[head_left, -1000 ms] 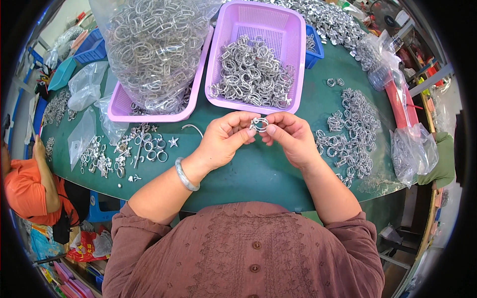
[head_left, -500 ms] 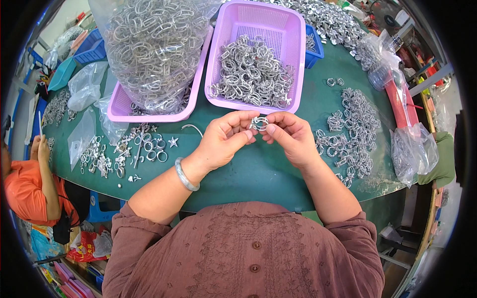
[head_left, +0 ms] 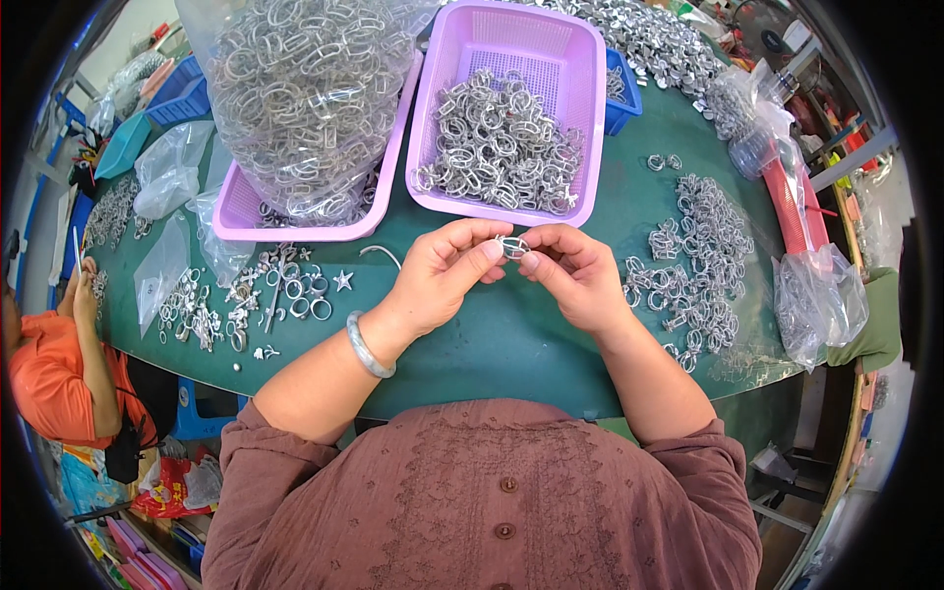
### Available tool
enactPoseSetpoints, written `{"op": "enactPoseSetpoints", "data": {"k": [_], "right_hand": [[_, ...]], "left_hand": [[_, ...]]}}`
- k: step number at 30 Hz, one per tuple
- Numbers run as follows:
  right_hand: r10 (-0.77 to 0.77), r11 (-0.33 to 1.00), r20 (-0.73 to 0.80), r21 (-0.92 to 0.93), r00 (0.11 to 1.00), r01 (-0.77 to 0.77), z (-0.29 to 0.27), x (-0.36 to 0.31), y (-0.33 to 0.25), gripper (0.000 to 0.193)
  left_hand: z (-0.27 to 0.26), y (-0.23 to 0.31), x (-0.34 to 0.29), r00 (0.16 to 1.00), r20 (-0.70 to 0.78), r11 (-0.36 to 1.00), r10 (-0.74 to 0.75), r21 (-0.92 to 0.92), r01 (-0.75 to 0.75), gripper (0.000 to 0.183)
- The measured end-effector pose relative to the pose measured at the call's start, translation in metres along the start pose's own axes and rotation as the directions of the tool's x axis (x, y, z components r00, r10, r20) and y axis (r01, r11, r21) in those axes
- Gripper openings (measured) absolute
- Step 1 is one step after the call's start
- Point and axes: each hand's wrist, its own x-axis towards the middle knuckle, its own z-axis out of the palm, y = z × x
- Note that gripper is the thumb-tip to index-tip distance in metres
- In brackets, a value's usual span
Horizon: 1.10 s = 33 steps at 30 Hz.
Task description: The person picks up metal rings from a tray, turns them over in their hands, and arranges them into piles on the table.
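Between my two hands is a silvery metal ring (head_left: pixel 512 248) with an openwork band, held just in front of a lilac basket. My left hand (head_left: pixel 447 270) pinches its left side between thumb and fingers; a pale bangle circles that wrist. My right hand (head_left: pixel 575 273) grips the ring's right side the same way. Similar silvery rings (head_left: pixel 501 147) lie heaped in the lilac basket (head_left: pixel 596 128). To the right of my hands, more rings (head_left: pixel 703 261) are spread in a pile on the green table (head_left: pixel 492 364).
A clear bag of metal rings (head_left: pixel 305 98) stands in a second lilac basket (head_left: pixel 295 234). Loose rings and star pieces (head_left: pixel 202 310) lie at left. Blue bins (head_left: pixel 619 93), plastic bags (head_left: pixel 821 305) and a silvery heap (head_left: pixel 629 39) surround the table. A person in orange (head_left: pixel 64 374) sits at far left.
The ring has turned between my fingers, so its openwork band shows flatter now. Both hands stay in nearly the same place, with small shifts of thumbs and fingers.
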Motion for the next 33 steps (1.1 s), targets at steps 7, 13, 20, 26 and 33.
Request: {"op": "enactPoseSetpoints", "data": {"k": [7,13,20,26,33], "right_hand": [[-0.031,0.993,-0.022,-0.118,0.999,0.028,-0.0022,-0.0004,0.0029,0.017],[-0.034,0.994,-0.018,-0.104,0.999,0.032,-0.0015,0.0004,0.0016,0.018],[-0.006,0.995,-0.021,-0.096,1.0,0.004,-0.002,0.0005,0.0006,0.018],[0.028,0.998,-0.03,-0.059,0.999,-0.03,-0.0028,0.0,0.0004,0.018],[0.054,0.996,-0.028,-0.068,0.998,-0.056,-0.0046,0.0005,0.0001,0.016]], "left_hand": [[-0.0003,-0.0008,0.0009,1.0,-0.007,1.0,-0.019,-0.012,0.019,0.025],[-0.0012,-0.0007,0.0015,0.998,-0.009,0.995,-0.054,-0.082,0.053,0.024],[-0.001,0.0018,0.0021,0.993,-0.018,0.987,-0.115,-0.115,0.112,0.024],[-0.002,0.0018,0.0017,0.989,-0.023,0.98,-0.148,-0.14,0.143,0.025],[-0.0021,0.0007,0.0018,0.986,-0.02,0.978,-0.167,-0.128,0.164,0.025]]}}
